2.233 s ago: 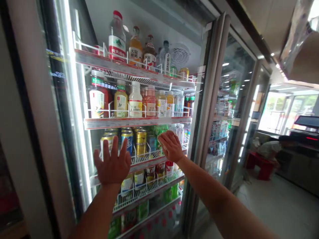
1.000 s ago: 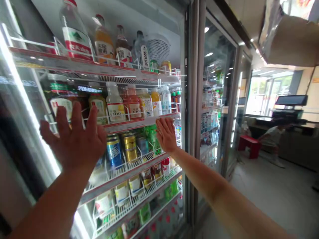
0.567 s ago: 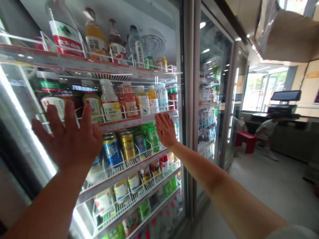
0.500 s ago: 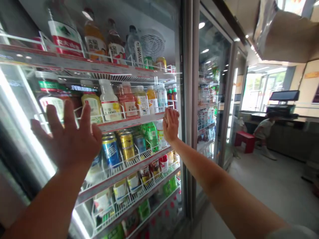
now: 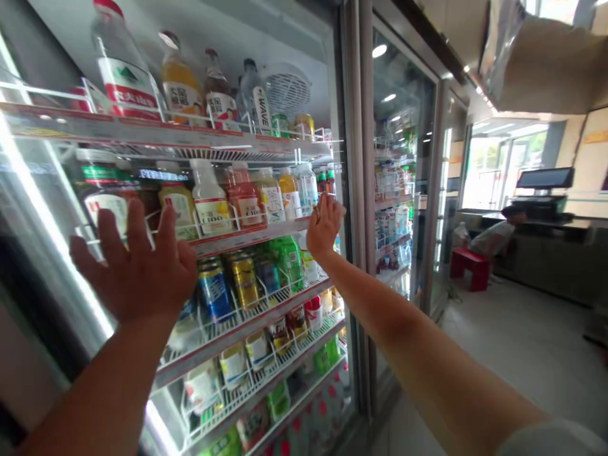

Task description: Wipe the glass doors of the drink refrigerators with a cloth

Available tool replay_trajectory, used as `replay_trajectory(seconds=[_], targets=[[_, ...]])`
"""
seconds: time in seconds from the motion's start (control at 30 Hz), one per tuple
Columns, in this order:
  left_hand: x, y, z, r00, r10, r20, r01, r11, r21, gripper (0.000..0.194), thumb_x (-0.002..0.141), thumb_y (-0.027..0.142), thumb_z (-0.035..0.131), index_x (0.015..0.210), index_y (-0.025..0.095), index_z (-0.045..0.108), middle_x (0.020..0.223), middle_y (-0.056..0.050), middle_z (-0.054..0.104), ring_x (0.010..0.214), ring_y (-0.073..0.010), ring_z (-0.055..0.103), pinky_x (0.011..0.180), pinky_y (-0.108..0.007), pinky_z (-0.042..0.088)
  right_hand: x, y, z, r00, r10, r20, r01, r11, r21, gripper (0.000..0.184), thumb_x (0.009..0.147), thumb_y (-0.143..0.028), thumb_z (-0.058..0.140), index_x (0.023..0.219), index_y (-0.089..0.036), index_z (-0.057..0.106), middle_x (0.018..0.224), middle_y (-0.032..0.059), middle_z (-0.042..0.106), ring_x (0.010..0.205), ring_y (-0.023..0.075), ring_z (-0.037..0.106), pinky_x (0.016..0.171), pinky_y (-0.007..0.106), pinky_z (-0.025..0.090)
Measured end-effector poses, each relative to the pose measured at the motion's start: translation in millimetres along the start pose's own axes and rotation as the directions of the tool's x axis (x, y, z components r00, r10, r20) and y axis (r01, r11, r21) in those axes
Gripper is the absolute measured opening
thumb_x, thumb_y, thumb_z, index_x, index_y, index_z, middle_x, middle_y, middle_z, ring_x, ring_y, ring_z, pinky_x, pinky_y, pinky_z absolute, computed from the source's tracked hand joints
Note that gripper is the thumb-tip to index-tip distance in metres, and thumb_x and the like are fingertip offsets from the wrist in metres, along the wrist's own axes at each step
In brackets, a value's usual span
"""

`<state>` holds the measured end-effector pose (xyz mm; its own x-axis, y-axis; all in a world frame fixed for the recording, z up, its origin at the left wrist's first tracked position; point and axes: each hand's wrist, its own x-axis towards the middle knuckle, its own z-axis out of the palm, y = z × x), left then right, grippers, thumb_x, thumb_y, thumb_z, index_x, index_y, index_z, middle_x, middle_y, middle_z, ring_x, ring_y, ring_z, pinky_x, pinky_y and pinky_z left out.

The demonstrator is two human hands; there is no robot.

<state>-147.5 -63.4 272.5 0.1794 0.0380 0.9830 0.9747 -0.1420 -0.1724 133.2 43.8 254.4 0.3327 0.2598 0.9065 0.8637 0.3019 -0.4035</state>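
Observation:
My left hand (image 5: 137, 269) is spread in front of the drinks fridge, its fingers apart and nothing in it. Behind its fingertips stand a dark bottle with a green-banded label (image 5: 105, 193) and a yellowish juice bottle (image 5: 178, 199). My right hand (image 5: 325, 225) is up at the right end of the second shelf, near the fridge's door frame (image 5: 354, 209). Its fingers are bent and close together; a pale patch shows by the fingertips, too blurred to name. Close to it are a clear bottle (image 5: 308, 183) and small dark bottles (image 5: 327, 180).
Large bottles, one with a red cap (image 5: 127, 76), line the top shelf. Blue cans (image 5: 215, 288) and gold cans (image 5: 245, 278) fill a lower rack. Another glass-doored fridge (image 5: 394, 190) adjoins on the right. Beyond are a red stool (image 5: 469, 269), a person (image 5: 494, 237) and a counter screen (image 5: 544, 178).
The fridge's upper shelves sit lower in view. My left hand has shifted slightly right and down, my right hand slightly up. The person by the counter leans further over.

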Motion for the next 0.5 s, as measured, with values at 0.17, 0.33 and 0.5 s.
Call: replay_trajectory(seconds=[0.17,0.33,0.5], targets=[[-0.6,0.4,0.7,1.000,-0.012,0.014,0.012,1.000,-0.002,0.082,0.088,0.023,0.060,0.161,0.033,0.024,0.168,-0.007,0.023,0.157,-0.0328,0.011,0.119,-0.072,0.011,-0.4,-9.6,-12.4,0.781,-0.600,0.174,0.595,0.799,0.085,0.053,0.104,-0.033,0.034,0.157,-0.028,0.037,0.164,-0.0055,0.035,0.157,0.0162,0.015,0.132,0.042,0.014],[-0.7,0.4,1.1,1.000,0.002,0.006,-0.002,1.000,-0.012,0.085,0.088,0.023,0.061,0.161,0.034,0.021,0.169,-0.008,0.022,0.157,-0.0347,0.011,0.118,-0.074,0.011,39.7,-10.6,-3.5,0.996,-0.080,0.047,0.077,0.995,0.070,0.058,0.104,-0.026,0.024,0.160,-0.015,0.032,0.165,0.0065,0.034,0.157,0.0235,0.019,0.130,0.052,0.018],[0.4,2.5,-1.7,1.000,-0.005,0.004,0.005,0.999,-0.033,0.086,0.088,0.020,0.060,0.161,0.037,0.020,0.169,-0.005,0.021,0.157,-0.0331,0.010,0.119,-0.073,0.010,27.7,-36.5,-5.0,0.951,-0.304,0.060,0.298,0.950,0.090,0.057,0.105,-0.031,0.027,0.161,-0.024,0.028,0.166,-0.0007,0.032,0.158,0.0238,0.015,0.130,0.053,0.016]])
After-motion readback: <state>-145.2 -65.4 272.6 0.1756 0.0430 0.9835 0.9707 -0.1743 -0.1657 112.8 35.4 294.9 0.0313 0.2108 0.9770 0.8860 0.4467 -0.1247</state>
